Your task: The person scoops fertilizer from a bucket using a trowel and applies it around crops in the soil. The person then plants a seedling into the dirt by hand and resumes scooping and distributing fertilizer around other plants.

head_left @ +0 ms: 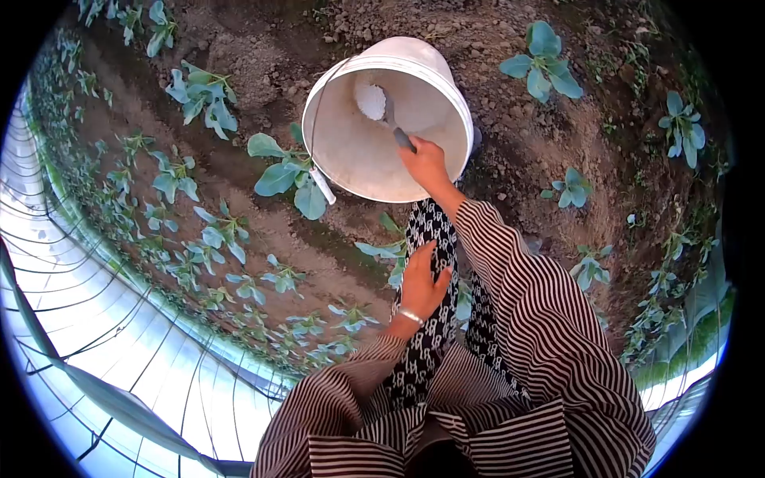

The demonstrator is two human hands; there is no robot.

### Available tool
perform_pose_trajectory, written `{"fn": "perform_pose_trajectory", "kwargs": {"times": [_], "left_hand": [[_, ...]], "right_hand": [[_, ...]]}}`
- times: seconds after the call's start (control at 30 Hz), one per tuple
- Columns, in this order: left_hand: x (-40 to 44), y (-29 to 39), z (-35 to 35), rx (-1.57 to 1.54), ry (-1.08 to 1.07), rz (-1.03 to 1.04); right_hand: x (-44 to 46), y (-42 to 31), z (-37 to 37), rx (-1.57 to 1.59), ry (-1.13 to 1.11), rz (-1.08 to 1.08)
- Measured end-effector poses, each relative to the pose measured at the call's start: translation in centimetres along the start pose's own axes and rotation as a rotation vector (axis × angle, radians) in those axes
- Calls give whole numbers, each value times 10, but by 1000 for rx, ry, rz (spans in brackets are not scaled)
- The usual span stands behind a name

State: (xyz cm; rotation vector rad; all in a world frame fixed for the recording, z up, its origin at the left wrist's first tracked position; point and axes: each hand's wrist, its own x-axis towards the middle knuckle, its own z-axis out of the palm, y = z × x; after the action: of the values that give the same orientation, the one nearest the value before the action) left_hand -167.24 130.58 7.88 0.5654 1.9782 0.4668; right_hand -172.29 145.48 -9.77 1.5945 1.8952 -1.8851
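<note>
A white bucket (414, 62) stands on the soil with its open top facing me and its wire handle hanging over the left side. My right hand (426, 166) is closed around the dark handle of a scoop (389, 111), reaching over the bucket's near rim. White granules (370, 101) lie at the scoop's far end, inside the bucket. My left hand (422, 287) rests on my patterned trouser leg (430, 231), its fingers spread and nothing held, with a bracelet at the wrist.
Leafy plants grow around the bucket: one (291, 177) beside its left edge, one (543, 64) at the upper right and one (203, 97) at the upper left. A netted, pale greenhouse wall (159, 342) curves along the lower left.
</note>
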Motion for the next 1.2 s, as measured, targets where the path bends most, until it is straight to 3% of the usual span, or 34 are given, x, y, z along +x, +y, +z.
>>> {"fn": "perform_pose_trajectory", "kwargs": {"times": [0.1,0.27,0.43,0.53,0.73,0.93,1.03,1.2], "left_hand": [[-2,17,4,291,-137,67],[5,25,19,666,-249,61],[7,39,45,967,-334,75],[2,44,57,1052,-308,114],[-7,48,84,1192,-296,164],[-13,64,108,1349,-302,218],[-14,64,114,1397,-308,248],[-15,59,127,1430,-311,237]], "right_hand": [[-41,-24,-42,224,-183,220],[-87,-13,-93,428,-333,194],[-139,33,-147,546,-298,121],[-174,80,-172,475,-178,10],[-280,185,-228,610,14,149],[-369,310,-238,838,329,483],[-379,364,-238,1021,524,605],[-347,424,-261,1368,810,579]]}}
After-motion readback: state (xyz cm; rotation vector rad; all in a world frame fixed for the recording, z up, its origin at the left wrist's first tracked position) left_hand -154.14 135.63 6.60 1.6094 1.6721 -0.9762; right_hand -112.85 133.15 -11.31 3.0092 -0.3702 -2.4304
